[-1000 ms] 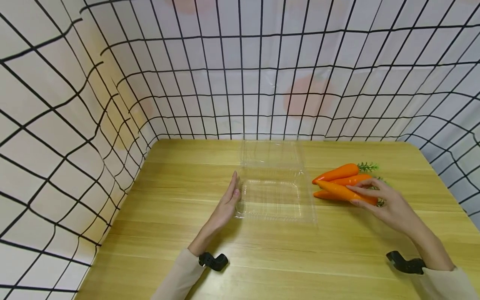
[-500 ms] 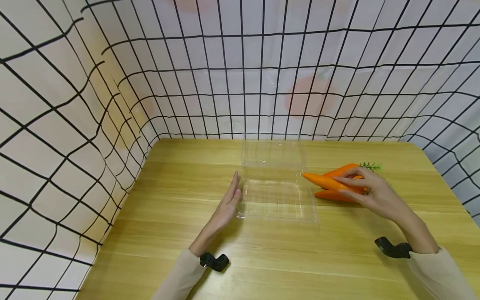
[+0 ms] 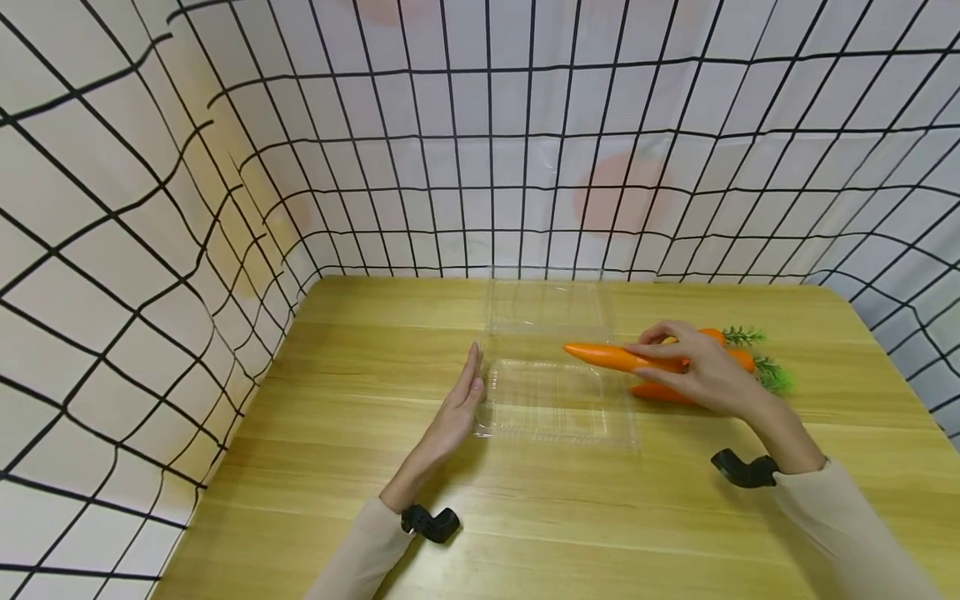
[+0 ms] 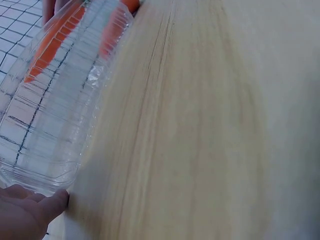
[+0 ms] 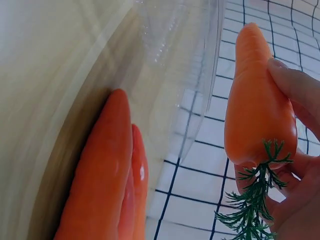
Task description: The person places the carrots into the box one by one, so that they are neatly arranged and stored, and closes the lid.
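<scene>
My right hand (image 3: 697,367) pinches an orange carrot (image 3: 600,356) between thumb and fingers, raised off the table, its tip pointing left over the right side of a clear plastic clamshell box (image 3: 547,433). Green leaves (image 5: 257,195) hang from its thick end in the right wrist view. The box lies with its lid (image 3: 547,304) folded back toward the mesh. Against the box's left side rests my left hand (image 3: 453,408), fingers straight; in the left wrist view its thumb touches the box's end. Several other carrots (image 5: 100,175) lie on the table, partly hidden behind my right hand.
Black wire mesh (image 3: 525,187) backed by pale cloth stands along the rear and both sides of the wooden table (image 3: 540,517). Each wrist wears a black camera mount (image 3: 431,523).
My right hand has lifted the carrot off the pile and carried it left, bringing its tip over the box. My left hand has stayed at the box's left side.
</scene>
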Action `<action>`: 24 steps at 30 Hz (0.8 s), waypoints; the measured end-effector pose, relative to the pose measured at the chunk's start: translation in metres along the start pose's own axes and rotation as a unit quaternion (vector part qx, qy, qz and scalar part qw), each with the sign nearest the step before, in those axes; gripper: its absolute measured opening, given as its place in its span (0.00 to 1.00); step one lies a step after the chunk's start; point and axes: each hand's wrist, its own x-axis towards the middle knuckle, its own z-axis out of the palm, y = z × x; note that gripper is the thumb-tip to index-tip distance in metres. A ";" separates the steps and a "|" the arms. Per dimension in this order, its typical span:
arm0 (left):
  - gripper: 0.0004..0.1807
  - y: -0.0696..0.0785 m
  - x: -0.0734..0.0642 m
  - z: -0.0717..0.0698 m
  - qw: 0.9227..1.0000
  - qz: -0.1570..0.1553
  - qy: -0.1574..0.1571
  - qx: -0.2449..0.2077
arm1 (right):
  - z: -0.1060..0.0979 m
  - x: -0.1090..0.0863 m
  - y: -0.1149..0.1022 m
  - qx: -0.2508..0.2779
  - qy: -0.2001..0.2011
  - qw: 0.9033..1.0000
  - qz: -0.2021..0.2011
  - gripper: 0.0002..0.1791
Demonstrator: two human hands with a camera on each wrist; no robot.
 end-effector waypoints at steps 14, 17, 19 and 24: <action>0.33 0.003 -0.001 -0.001 1.000 -0.001 0.007 0.012 | 0.016 0.033 -0.010 0.013 -0.061 0.998 0.022 0.18; 0.33 0.002 -0.002 -0.001 1.000 -0.003 0.010 0.015 | 0.019 0.041 -0.011 0.011 -0.064 0.998 0.015 0.18; 0.33 0.003 -0.001 -0.001 1.000 -0.007 0.011 0.019 | 0.021 0.045 -0.011 0.012 -0.066 0.998 0.010 0.18; 0.34 0.003 -0.001 0.000 1.000 -0.003 0.013 0.026 | 0.025 0.054 -0.014 0.020 -0.075 0.997 0.010 0.18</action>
